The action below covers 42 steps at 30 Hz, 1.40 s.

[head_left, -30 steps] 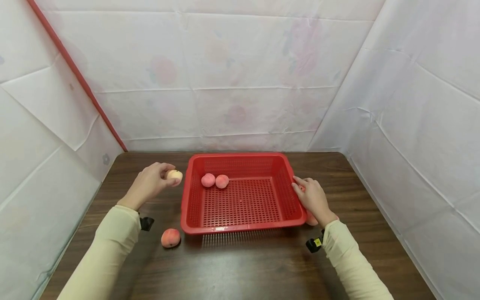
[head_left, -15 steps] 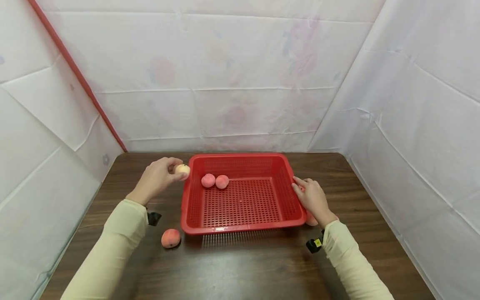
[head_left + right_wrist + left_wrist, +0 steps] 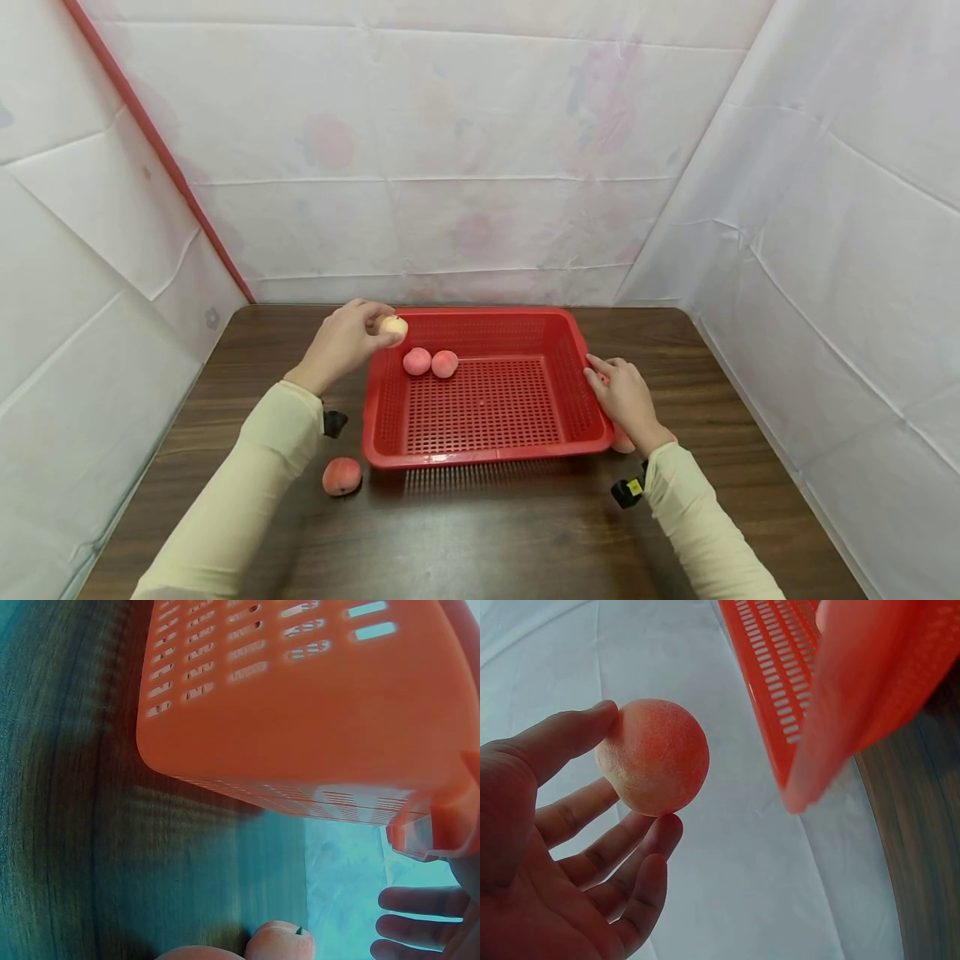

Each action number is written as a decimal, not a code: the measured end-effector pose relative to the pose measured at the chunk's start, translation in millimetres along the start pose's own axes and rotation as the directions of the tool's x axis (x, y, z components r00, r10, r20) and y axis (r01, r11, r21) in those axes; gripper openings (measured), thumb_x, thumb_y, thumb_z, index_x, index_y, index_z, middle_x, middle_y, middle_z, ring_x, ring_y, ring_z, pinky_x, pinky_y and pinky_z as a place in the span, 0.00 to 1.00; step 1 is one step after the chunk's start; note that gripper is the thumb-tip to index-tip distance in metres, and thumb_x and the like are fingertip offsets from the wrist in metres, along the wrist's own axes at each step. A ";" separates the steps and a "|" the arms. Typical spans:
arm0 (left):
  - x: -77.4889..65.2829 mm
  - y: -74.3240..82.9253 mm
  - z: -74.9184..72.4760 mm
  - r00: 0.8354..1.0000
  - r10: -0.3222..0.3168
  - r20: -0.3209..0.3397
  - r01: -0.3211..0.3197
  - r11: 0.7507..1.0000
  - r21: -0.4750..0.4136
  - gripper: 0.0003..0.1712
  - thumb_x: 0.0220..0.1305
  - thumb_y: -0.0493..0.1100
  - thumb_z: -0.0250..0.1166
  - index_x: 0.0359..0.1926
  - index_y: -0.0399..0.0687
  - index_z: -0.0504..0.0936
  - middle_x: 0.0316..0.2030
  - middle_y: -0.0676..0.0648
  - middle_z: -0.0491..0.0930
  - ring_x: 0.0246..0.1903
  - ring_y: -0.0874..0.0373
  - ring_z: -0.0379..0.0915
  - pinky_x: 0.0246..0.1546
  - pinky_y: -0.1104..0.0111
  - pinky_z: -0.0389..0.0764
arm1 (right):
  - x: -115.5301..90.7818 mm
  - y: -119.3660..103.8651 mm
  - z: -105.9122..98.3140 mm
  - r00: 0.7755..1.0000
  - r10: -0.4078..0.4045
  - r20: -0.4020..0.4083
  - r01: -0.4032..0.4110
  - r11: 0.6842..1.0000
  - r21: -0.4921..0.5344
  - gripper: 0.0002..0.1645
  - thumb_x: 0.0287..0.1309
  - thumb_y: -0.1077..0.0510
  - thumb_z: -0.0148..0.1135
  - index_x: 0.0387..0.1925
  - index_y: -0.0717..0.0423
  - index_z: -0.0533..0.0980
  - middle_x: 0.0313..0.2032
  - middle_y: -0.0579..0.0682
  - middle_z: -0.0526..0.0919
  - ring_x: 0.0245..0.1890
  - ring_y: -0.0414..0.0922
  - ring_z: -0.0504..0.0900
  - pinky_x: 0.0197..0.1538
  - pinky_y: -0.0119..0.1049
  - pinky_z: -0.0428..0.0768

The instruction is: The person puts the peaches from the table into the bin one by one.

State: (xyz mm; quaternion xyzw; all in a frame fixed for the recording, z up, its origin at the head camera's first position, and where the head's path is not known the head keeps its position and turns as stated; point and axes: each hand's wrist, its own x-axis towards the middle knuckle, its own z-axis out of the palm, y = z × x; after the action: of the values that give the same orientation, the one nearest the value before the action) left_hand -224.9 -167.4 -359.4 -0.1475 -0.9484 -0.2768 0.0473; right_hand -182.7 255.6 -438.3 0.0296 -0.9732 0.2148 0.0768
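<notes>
My left hand (image 3: pixel 341 342) pinches a peach (image 3: pixel 393 328) between thumb and fingers, over the back left corner of a red plastic basket (image 3: pixel 487 454). In the left wrist view this peach (image 3: pixel 660 757) shows a red and pale yellow skin, clear of the basket's rim. Two pinkish peaches, a left one (image 3: pixel 417 362) and a right one (image 3: pixel 445 364), lie side by side in the basket's left part. My right hand (image 3: pixel 626 396) touches the basket's right rim; its other fingers (image 3: pixel 420 930) extend straight outside the wall in the right wrist view.
One peach (image 3: pixel 342 477) lies on the dark wooden table (image 3: pixel 465 533), near the basket's front left corner. Outside the right wall are two more peaches, one with a stem (image 3: pixel 281 943) and one cut off by the frame (image 3: pixel 199 953). White floral sheeting (image 3: pixel 480 150) surrounds the table.
My left hand has carried the peach rightward and slightly away from me, from beside the basket to over its back left corner. My right hand and the basket have stayed put.
</notes>
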 end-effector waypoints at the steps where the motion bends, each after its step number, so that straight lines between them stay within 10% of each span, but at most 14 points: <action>1: 1.8 2.1 1.1 1.000 0.006 0.000 -0.006 1.000 0.002 0.26 0.59 0.50 0.69 0.55 0.42 0.80 0.46 0.39 0.78 0.45 0.43 0.77 0.46 0.49 0.75 | -0.1 -0.1 0.1 1.000 0.001 -0.001 -0.001 1.000 0.002 0.26 0.67 0.50 0.57 0.63 0.54 0.74 0.51 0.65 0.80 0.52 0.62 0.77 0.53 0.58 0.77; 42: 42.4 50.1 60.6 0.988 0.026 0.152 -0.017 0.998 -0.059 0.24 0.61 0.49 0.69 0.56 0.45 0.80 0.50 0.42 0.78 0.44 0.48 0.75 0.47 0.55 0.75 | 1.1 0.8 -2.8 1.000 0.004 0.012 -0.004 1.000 -0.009 0.26 0.67 0.50 0.57 0.63 0.54 0.74 0.48 0.65 0.81 0.49 0.61 0.78 0.51 0.56 0.78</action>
State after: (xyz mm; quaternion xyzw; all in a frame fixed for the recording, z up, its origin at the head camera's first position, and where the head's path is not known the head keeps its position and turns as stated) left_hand -250.4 -83.7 -377.6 -0.1798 -0.9392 -0.2913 -0.0265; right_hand -183.5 257.5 -435.9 0.0287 -0.9746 0.2103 0.0709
